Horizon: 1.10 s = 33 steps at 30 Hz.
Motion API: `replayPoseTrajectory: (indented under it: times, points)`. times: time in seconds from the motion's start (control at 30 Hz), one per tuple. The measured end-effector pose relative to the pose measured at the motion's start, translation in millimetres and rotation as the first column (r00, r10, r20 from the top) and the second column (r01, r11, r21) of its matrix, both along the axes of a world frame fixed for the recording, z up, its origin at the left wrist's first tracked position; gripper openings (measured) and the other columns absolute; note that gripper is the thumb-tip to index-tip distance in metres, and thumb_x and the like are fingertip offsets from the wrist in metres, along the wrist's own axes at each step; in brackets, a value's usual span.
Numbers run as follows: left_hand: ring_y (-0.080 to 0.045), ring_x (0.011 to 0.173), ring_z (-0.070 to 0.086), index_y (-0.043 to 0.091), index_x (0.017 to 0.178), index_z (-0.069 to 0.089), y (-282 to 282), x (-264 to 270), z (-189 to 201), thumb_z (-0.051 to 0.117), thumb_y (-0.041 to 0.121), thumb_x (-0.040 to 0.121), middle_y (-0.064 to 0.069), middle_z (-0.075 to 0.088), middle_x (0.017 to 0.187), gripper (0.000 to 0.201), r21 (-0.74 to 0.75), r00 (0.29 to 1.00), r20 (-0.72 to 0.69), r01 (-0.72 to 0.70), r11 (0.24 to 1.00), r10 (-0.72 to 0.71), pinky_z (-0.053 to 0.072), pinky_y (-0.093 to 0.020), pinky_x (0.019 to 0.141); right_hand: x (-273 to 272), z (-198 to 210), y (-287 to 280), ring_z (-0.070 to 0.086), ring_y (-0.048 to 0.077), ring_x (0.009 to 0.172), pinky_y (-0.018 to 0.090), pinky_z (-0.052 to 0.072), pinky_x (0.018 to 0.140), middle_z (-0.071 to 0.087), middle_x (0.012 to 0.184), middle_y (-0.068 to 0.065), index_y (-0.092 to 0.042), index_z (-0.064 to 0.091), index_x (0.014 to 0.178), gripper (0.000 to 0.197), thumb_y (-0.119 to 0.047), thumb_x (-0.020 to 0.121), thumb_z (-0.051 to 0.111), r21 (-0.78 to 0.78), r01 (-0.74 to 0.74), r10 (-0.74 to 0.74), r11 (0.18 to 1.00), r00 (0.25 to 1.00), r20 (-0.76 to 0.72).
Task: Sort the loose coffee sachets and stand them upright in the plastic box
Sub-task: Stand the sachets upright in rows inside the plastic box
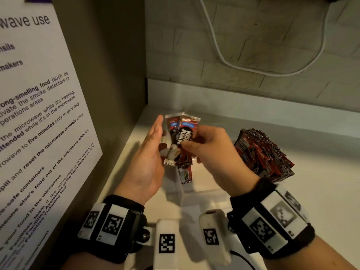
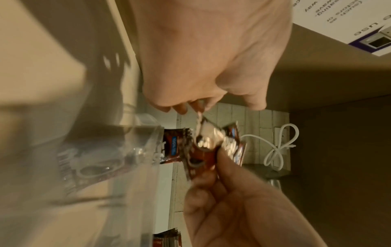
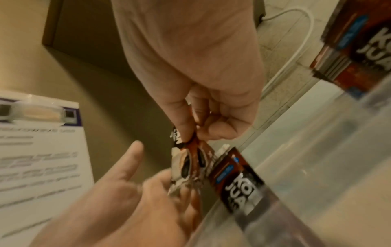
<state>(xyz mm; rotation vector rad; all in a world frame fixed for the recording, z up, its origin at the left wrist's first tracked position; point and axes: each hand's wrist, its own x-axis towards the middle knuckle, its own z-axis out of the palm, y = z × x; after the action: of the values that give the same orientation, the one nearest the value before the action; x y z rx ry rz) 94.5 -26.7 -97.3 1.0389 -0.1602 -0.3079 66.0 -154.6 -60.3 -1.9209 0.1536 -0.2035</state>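
Above the clear plastic box (image 1: 196,193), right hand (image 1: 212,151) pinches a small bunch of coffee sachets (image 1: 180,139), thumb on front. Left hand (image 1: 150,158), left of the box, fingers straight, palm against the bunch's edge. Sachet stack (image 1: 263,154) lies right of the box. One sachet (image 1: 186,175) upright inside it.

Red-brown sachets (image 1: 182,140) with white lettering, blue label strip; clear plastic box (image 1: 194,191); white counter (image 1: 311,182); white cable (image 1: 224,55).
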Motion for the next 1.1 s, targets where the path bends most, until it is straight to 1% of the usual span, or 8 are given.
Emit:
replayPoseTrajectory:
  times: [0.13, 0.23, 0.3, 0.4, 0.5, 0.67, 0.9, 1.1]
  points:
    - [-0.008, 0.135, 0.034, 0.030, 0.149, 0.033, -3.0, 2.7, -2.0, 0.054, 0.039, 0.086, 0.014, 0.037, 0.147, 0.066, 0.164, 0.998, -0.024, -0.048, 0.985, 0.053, 0.021, -0.031, 0.114, -3.8, 5.2, -24.3, 0.055, -0.003, 0.050, 0.007, 0.038, 0.041, 0.063, 0.068, -0.004, -0.022, 0.061, 0.079, 0.030, 0.007, 0.087, 0.058, 0.004, 0.078, -0.078, 0.997, 0.996, -0.050]
    - [0.007, 0.115, 0.047, 0.035, 0.147, 0.027, -7.4, 4.3, -9.8, 0.059, 0.017, 0.089, 0.020, 0.043, 0.135, 0.068, 0.269, 0.998, -0.043, 0.051, 0.962, -0.041, 0.038, -0.011, 0.084, -4.5, -2.6, -30.9, 0.061, 0.011, 0.064, 0.013, 0.044, 0.046, 0.069, 0.080, 0.004, -0.020, 0.064, 0.082, 0.031, 0.011, 0.084, 0.059, -0.112, 0.006, -0.028, 0.994, 0.982, -0.189]
    - [0.003, 0.106, 0.057, 0.034, 0.146, 0.032, -10.3, 4.5, -17.4, 0.066, 0.016, 0.075, 0.010, 0.052, 0.131, 0.081, 0.340, 0.993, -0.058, 0.117, 0.933, -0.104, 0.043, -0.014, 0.073, -1.7, -13.8, -28.1, 0.064, 0.019, 0.070, 0.024, 0.050, 0.055, 0.071, 0.088, 0.012, -0.012, 0.068, 0.094, 0.025, 0.009, 0.081, 0.063, -0.184, -0.032, -0.019, 0.982, 0.963, -0.268]
    - [-0.008, 0.102, 0.058, 0.024, 0.144, 0.036, -16.7, 1.9, -19.4, 0.058, 0.004, 0.084, 0.000, 0.057, 0.123, 0.067, 0.416, 0.986, -0.066, 0.166, 0.894, -0.152, 0.049, -0.018, 0.078, 8.2, -29.3, -21.4, 0.066, 0.024, 0.079, 0.034, 0.054, 0.066, 0.071, 0.090, 0.012, -0.009, 0.065, 0.098, 0.023, -0.002, 0.077, 0.070, -0.331, -0.042, -0.048, 0.943, 0.965, -0.259]
    - [-0.005, 0.094, 0.056, 0.026, 0.149, 0.029, -20.6, -1.1, -18.8, 0.042, -0.007, 0.094, 0.010, 0.055, 0.103, 0.065, 0.482, 0.985, -0.046, 0.168, 0.860, -0.166, 0.048, -0.019, 0.084, 14.6, -34.8, -15.3, 0.061, 0.020, 0.081, 0.023, 0.042, 0.058, 0.061, 0.085, 0.001, -0.017, 0.043, 0.100, 0.038, -0.018, 0.077, 0.074, -0.437, -0.048, -0.085, 0.898, 0.956, -0.280]
    - [-0.016, 0.123, 0.045, 0.032, 0.154, 0.010, -24.9, -2.4, -18.6, 0.038, -0.005, 0.096, 0.001, 0.039, 0.139, 0.075, 0.544, 0.991, -0.041, 0.130, 0.829, -0.128, 0.042, -0.021, 0.092, 16.6, -33.8, -8.0, 0.063, 0.027, 0.095, 0.025, 0.042, 0.071, 0.067, 0.101, 0.010, -0.009, 0.063, 0.106, 0.020, -0.014, 0.089, 0.053, -0.546, -0.239, 0.052, 0.803, 0.941, -0.335]
    - [-0.012, 0.116, 0.044, 0.033, 0.153, 0.015, -27.3, -2.4, -16.8, 0.034, -0.005, 0.097, 0.002, 0.037, 0.136, 0.071, 0.531, 0.994, -0.002, 0.092, 0.842, -0.108, 0.042, -0.022, 0.091, 14.8, -43.9, -10.6, 0.063, 0.021, 0.097, 0.023, 0.044, 0.073, 0.067, 0.107, 0.005, -0.012, 0.059, 0.115, 0.034, -0.010, 0.081, 0.063, -0.493, -0.231, 0.098, 0.839, 0.955, -0.282]
    - [-0.016, 0.125, 0.042, 0.033, 0.154, 0.012, -26.0, -0.6, -17.7, 0.037, 0.001, 0.099, -0.003, 0.035, 0.146, 0.069, 0.561, 0.995, -0.015, 0.086, 0.824, -0.094, 0.037, -0.027, 0.101, 18.8, -49.8, -8.0, 0.062, 0.027, 0.096, 0.022, 0.035, 0.069, 0.067, 0.104, 0.009, -0.010, 0.062, 0.110, 0.023, -0.017, 0.089, 0.056, -0.574, -0.233, 0.087, 0.785, 0.959, -0.271]
